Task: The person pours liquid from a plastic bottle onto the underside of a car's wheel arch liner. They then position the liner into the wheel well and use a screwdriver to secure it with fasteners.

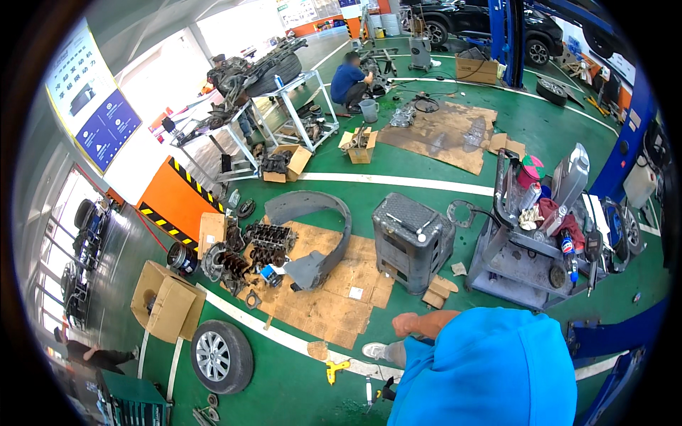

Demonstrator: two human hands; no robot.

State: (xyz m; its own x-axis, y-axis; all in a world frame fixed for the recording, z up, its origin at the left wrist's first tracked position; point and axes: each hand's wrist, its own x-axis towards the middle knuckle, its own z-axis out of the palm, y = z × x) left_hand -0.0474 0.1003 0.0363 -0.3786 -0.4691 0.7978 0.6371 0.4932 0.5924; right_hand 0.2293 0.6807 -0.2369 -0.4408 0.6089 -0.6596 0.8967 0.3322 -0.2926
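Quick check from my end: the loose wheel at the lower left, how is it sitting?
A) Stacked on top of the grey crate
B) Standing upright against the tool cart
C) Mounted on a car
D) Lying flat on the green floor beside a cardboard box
D: the wheel lies flat on the green floor, silver rim facing up, just right of the cardboard box, far from the tool cart.

Bright even daylight, soft shadows, strong fisheye bending, dark rim
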